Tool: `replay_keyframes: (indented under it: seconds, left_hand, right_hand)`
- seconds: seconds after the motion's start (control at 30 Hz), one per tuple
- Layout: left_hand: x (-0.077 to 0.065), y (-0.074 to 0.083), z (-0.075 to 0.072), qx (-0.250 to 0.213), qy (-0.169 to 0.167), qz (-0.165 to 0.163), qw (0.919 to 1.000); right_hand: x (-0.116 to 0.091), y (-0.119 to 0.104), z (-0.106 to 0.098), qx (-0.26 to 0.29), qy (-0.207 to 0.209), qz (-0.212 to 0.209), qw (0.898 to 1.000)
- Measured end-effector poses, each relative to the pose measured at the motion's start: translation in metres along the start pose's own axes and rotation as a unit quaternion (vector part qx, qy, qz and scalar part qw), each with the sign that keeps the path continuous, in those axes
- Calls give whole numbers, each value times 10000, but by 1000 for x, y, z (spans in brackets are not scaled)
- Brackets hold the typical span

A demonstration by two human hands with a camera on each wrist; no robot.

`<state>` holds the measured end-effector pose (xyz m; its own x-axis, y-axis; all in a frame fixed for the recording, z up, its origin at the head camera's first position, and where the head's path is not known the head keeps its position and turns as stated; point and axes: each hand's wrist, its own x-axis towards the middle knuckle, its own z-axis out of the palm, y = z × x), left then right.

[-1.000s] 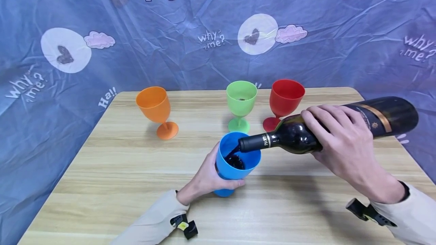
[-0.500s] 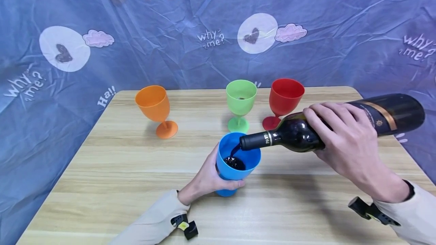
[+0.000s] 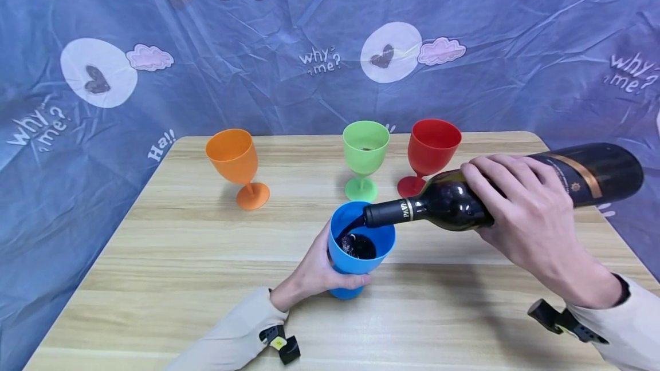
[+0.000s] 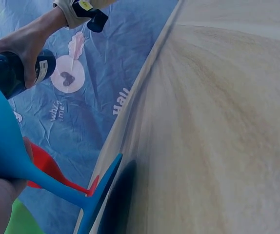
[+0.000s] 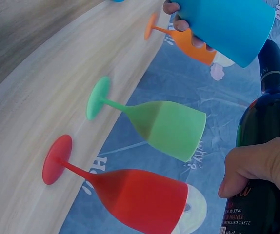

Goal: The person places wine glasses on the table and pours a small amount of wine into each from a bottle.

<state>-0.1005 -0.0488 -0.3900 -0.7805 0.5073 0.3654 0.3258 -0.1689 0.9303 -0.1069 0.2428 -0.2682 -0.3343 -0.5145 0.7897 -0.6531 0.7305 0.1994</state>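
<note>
My left hand (image 3: 317,271) grips a blue goblet (image 3: 356,265) below its bowl. In the left wrist view, the goblet's foot (image 4: 101,192) hangs close over the table with its shadow beside it. My right hand (image 3: 531,216) is wrapped around a dark wine bottle (image 3: 454,210), tipped nearly level, its mouth over the goblet's rim. Dark liquid (image 3: 360,246) streams from the mouth and pools inside the bowl. Thumb and label show in the right wrist view, against the bottle (image 5: 264,122).
Behind the blue goblet stand a green goblet (image 3: 365,156) with a little dark liquid and a red goblet (image 3: 432,150), its foot partly behind the bottle. An orange goblet (image 3: 234,159) is at the back left of the wooden table (image 3: 180,279). A printed blue cloth (image 3: 289,96) hangs behind.
The dark pool in the blue goblet has grown wider as liquid keeps flowing. The bottle and right hand have shifted slightly right; the left hand has barely moved.
</note>
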Motion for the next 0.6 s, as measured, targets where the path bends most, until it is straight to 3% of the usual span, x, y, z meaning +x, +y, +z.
replay_keyframes:
  seconds: [0.17,0.6]
  left_hand:
    - [-1,0,1,-70,-10,-16,10000]
    - [-1,1,5,-188,-55,-75,9998]
  right_hand:
    - [-1,-1,1,73,26,79,9999]
    - [-12,-5,2,401,-539,462,9967]
